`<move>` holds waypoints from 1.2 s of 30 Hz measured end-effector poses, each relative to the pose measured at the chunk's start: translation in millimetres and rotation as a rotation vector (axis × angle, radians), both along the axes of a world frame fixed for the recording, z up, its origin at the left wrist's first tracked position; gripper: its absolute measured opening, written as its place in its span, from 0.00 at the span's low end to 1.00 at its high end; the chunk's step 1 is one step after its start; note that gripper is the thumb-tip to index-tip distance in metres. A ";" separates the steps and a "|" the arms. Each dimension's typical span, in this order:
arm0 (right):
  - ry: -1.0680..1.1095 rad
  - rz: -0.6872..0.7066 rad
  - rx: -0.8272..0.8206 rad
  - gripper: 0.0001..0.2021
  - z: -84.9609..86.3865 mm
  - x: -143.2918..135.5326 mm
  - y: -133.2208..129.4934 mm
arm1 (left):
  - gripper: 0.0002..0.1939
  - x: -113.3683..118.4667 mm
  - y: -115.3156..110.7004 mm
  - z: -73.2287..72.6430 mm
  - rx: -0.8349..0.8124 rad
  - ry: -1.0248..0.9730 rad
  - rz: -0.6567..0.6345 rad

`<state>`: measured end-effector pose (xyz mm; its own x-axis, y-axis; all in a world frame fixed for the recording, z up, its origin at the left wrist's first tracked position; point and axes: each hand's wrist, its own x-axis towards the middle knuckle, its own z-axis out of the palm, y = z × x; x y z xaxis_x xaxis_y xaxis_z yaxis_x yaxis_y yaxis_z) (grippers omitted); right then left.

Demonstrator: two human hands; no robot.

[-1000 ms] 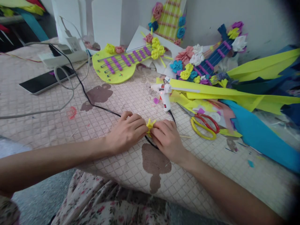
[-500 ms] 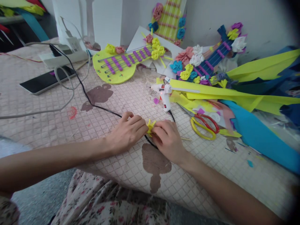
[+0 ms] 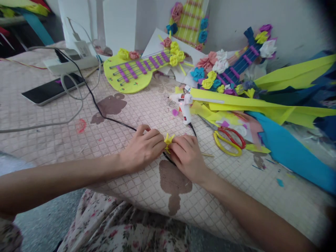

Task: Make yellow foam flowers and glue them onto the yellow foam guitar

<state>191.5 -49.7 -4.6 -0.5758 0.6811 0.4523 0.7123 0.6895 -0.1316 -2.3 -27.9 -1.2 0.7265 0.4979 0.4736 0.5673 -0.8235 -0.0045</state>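
Observation:
Between my fingertips is a small yellow crepe paper flower with pointed tips. My left hand pinches it from the left, fingers curled. From the other side my right hand has its fingers closed on it, and a thin wooden stick shows just past that hand. The black cord runs beneath both hands. Above them lies a white glue gun, its small light glowing red. Scissors with red and yellow handles rest to the right of my right hand.
A yellow paper guitar and a blue one with paper flowers lie at the back. Yellow paper strips and a blue sheet spread along the right. On the left are a phone and a power strip.
Almost nothing differs. The fingers have shifted slightly around the yellow paper flower, and its tips look a little more spread.

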 end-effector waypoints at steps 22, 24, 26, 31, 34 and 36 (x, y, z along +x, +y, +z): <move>-0.010 0.053 0.011 0.10 -5.9 -1.1 -10.0 | 0.08 0.7 -1.8 3.7 -0.073 -0.030 0.026; 0.012 0.076 -0.024 0.09 -4.7 0.9 -10.4 | 0.08 0.8 -1.7 3.4 -0.076 -0.029 0.021; 0.086 0.066 -0.069 0.06 -2.3 3.8 -10.8 | 0.08 0.6 -1.4 3.2 -0.076 -0.031 0.016; 0.188 -0.035 -0.033 0.03 1.1 7.8 -10.1 | 0.09 0.4 -1.2 3.8 -0.074 -0.045 0.015; 0.132 -0.057 -0.037 0.04 -0.2 4.8 -8.2 | 0.09 0.7 -1.7 4.5 -0.071 -0.043 0.013; 0.112 -0.061 -0.030 0.05 -0.9 2.2 -7.0 | 0.10 0.9 -2.2 5.2 -0.075 -0.034 0.011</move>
<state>193.7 -56.7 -5.6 -0.4800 0.7273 0.4905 0.7325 0.6400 -0.2320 -1.4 -30.1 3.9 0.7050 0.5406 0.4590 0.5749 -0.8146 0.0763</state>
